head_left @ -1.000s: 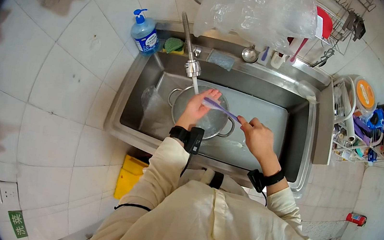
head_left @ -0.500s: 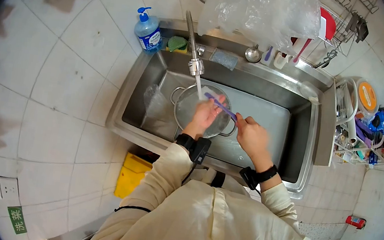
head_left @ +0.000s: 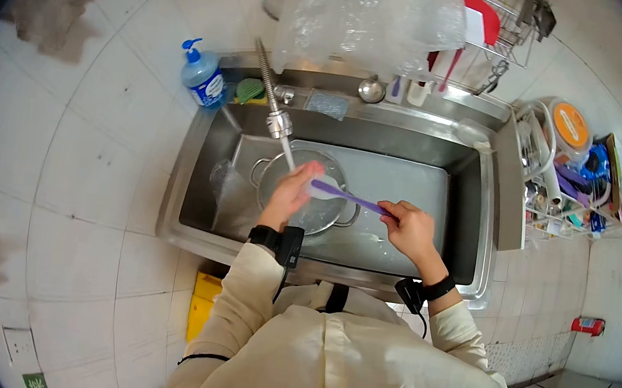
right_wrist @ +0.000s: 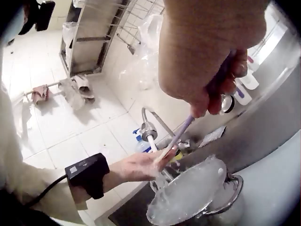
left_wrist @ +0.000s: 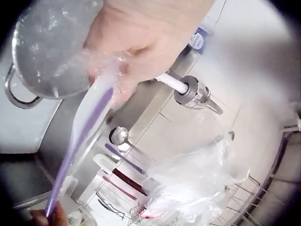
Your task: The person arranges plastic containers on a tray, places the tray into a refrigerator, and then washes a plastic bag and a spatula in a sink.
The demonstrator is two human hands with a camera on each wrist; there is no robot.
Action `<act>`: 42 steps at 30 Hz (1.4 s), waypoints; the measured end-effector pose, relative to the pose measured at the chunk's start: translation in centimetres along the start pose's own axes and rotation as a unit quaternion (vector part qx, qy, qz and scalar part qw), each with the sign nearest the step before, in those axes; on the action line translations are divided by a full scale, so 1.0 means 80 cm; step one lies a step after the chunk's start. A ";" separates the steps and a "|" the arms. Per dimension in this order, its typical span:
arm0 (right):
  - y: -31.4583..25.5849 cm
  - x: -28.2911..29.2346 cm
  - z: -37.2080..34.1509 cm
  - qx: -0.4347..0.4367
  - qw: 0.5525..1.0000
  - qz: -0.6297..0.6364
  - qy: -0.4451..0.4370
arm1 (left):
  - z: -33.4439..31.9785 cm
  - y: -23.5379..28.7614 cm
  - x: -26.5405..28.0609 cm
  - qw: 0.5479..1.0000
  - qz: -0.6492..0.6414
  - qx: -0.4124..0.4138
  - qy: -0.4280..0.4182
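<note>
A spatula (head_left: pixel 353 199) with a purple handle and a pale translucent head lies between the hands above the sink. My right hand (head_left: pixel 412 231) pinches its handle end with thumb and fingers. The spatula's head rests against the palm side of my left hand (head_left: pixel 291 193), whose fingers look extended in the right wrist view. Water from the faucet (head_left: pixel 279 124) runs onto the left hand and splashes around the head in the left wrist view. Below the left hand a round metal pot (head_left: pixel 319 222) with two loop handles holds cloudy water.
The metal sink (head_left: pixel 414 184) has a plastic bag (head_left: pixel 222 180) at its left. Along its back stand a blue soap bottle (head_left: pixel 204 79), a green sponge (head_left: pixel 250 90) and a ladle (head_left: pixel 372 90). A filled basket (head_left: pixel 564 180) is at the right; clear plastic (head_left: pixel 369 21) hangs behind.
The head view has shifted, so the sink sits differently in frame. The left hand has moved along the spatula's head, and the spatula lies flatter than before. The right hand keeps its hold on the handle.
</note>
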State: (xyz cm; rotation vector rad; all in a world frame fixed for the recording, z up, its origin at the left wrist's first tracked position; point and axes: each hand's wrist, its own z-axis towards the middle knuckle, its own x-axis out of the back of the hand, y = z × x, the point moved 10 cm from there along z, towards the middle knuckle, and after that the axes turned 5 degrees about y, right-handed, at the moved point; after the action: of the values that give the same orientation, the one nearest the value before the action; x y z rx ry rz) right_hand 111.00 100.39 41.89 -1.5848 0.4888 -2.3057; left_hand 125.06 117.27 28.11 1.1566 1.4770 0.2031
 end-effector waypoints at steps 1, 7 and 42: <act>0.006 0.001 -0.001 -0.005 1.000 0.009 -0.001 | -0.010 -0.007 -0.021 0.998 0.009 0.053 -0.035; 0.087 -0.017 -0.010 -0.132 0.978 0.143 -0.069 | 0.003 0.001 0.020 0.987 0.144 0.047 0.055; 0.076 -0.057 0.170 -0.150 0.803 0.576 0.029 | -0.021 -0.013 0.083 0.989 0.039 0.043 0.135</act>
State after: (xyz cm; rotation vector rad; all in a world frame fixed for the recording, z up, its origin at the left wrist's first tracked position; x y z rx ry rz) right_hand 125.62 95.39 39.97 -0.8336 1.4026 -1.3307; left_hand 124.32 122.46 23.52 1.2968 1.6914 0.3644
